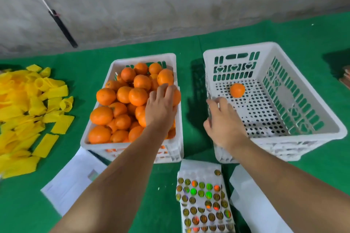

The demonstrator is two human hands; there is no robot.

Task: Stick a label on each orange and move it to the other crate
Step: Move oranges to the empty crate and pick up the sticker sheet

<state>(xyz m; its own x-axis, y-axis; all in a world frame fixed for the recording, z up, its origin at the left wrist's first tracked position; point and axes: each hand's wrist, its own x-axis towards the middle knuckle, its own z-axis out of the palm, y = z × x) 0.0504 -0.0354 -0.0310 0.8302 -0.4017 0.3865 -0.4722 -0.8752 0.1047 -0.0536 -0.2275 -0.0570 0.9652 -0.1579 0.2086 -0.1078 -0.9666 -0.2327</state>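
Two white perforated plastic crates stand side by side on the green felt-covered table (189, 47). The left crate (132, 149) is heaped with round oranges (123, 100), at least two dozen showing, with more hidden beneath. The right crate (284, 138) holds a single orange (237, 90), lying on its dotted floor near the far left corner.

The left hand (161, 108) reaches over the right side of the full crate, its fingers curled over the top of one orange (176, 96) at the crate's right rim; the fruit sits under the fingertips and the hand grasps it. The right hand (223, 123) is over the near left corner of the nearly bare crate, fingers loosely bent with nothing in them, the lone orange lying apart beyond its fingertips.

Near the table's front edge, between the forearms, lies a white sheet of round holographic stickers (204, 200), several dozen in rows. Two plain white paper sheets flank it, one on the left (72, 178), one on the right (251, 195). A pile of yellow foam net sleeves (28, 111), too many to count, covers the table's left side.
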